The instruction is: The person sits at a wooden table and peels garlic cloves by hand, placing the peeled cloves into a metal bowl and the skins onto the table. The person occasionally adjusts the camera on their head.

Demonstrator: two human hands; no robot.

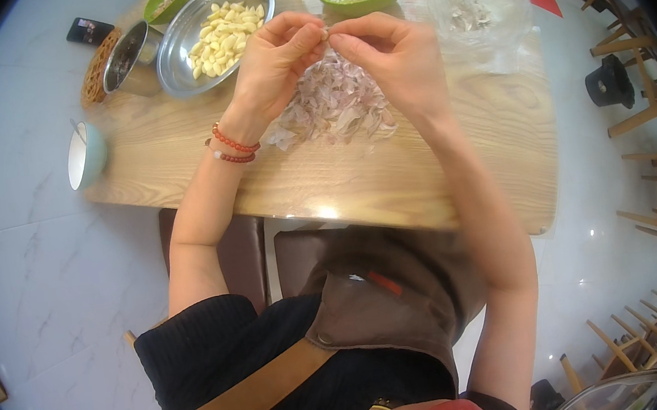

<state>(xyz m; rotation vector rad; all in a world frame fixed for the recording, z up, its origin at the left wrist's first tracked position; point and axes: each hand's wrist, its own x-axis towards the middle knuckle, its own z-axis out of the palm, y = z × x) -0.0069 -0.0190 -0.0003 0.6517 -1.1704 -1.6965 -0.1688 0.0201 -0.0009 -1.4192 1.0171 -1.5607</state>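
Note:
My left hand (pixel 274 60) pinches a small garlic clove (pixel 324 33) between thumb and fingers; most of the clove is hidden. Meeting it from the other side, my right hand (pixel 387 49) has its thumb and forefinger pressed together at the clove's edge. Below both hands a loose heap of pinkish-white garlic skins (pixel 342 104) spreads over the wooden table (pixel 490 146). Peeled garlic cloves (pixel 229 35) fill part of a wide stainless-steel bowl (pixel 173 68), just left of my left hand. Beyond the hands stands a green plastic bowl (pixel 364 4) holding pale scraps.
A clear plastic bag (pixel 503 36) with skins lies at right. To the left are a metal pot (pixel 140 74), a woven trivet (pixel 90 80), a phone (pixel 89 30), another green bowl (pixel 155 10) and a light-blue bowl (pixel 96 154) near the table edge. Wooden-legged chairs (pixel 627 47) stand beyond.

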